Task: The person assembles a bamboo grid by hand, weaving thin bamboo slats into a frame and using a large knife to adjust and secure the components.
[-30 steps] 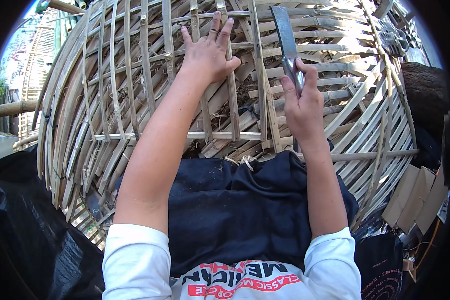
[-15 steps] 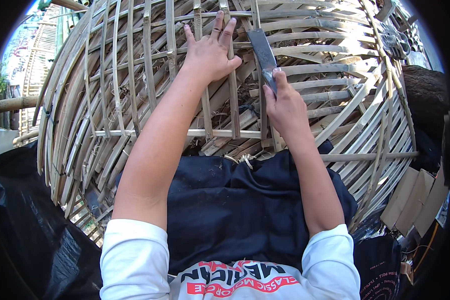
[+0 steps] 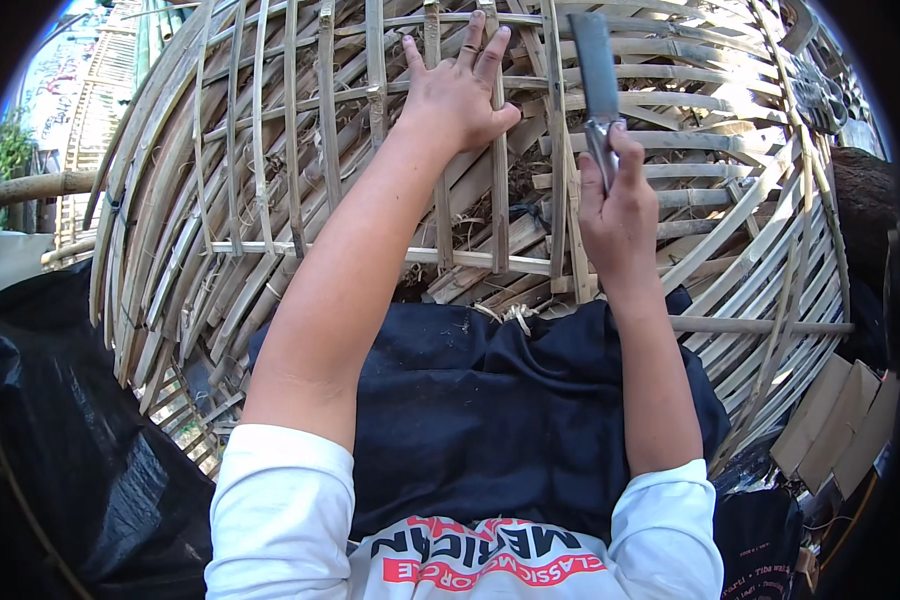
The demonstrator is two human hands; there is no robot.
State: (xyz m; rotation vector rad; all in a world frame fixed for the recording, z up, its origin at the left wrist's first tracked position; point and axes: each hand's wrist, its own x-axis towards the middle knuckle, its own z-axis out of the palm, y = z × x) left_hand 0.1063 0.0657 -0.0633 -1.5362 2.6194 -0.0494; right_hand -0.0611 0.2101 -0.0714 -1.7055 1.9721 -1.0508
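My left hand [image 3: 460, 100] lies with fingers spread across upright bamboo slats of a large woven bamboo frame [image 3: 500, 210]. Its thumb rests beside one of the slats. In my right hand [image 3: 618, 215] is a broad-bladed knife [image 3: 597, 70], gripped by the handle, its flat squared blade pointing away from me. The blade is slightly blurred and sits just right of a long upright bamboo slat [image 3: 556, 150]. Whether it touches the strips beneath it, I cannot tell. Behind the lattice are many loose split bamboo pieces.
Dark cloth [image 3: 480, 400] covers my lap under the frame's near edge. Black plastic sheeting [image 3: 80, 390] lies at the left. Cardboard pieces [image 3: 835, 420] stand at the lower right, with a dark log [image 3: 863, 195] above them. A bamboo pole [image 3: 45, 185] juts in from the left.
The knife has moved right, off the upright slat it lay along, and its blade now points more directly away. My left hand keeps its place on the slats; the whole view has shifted slightly.
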